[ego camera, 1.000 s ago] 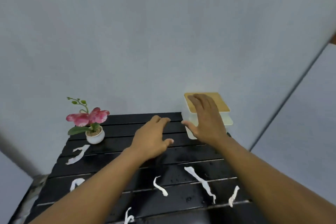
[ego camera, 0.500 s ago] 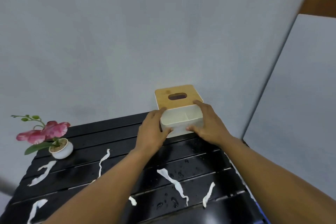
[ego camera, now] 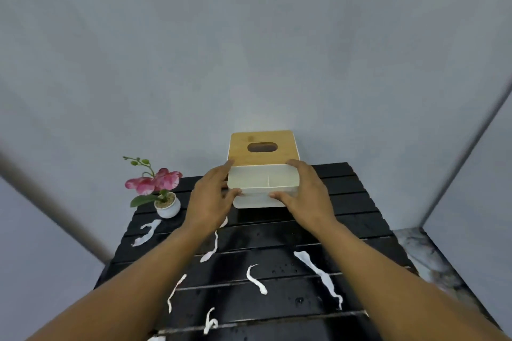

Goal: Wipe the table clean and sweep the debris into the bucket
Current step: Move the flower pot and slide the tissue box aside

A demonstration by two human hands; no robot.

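tissue box [ego camera: 263,147] held between left hand [ego camera: 210,199] and right hand [ego camera: 310,196] fingers [ego camera: 297,166].

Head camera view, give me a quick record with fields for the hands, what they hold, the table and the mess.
left hand: grips the tissue box on its left side
right hand: grips its right side
tissue box: white, wooden lid with oval slot, at the table's far edge
table: black slats, wet drops
paper scraps: white strips scattered on the near slats
flower pot: far left, upright
bucket: not in view
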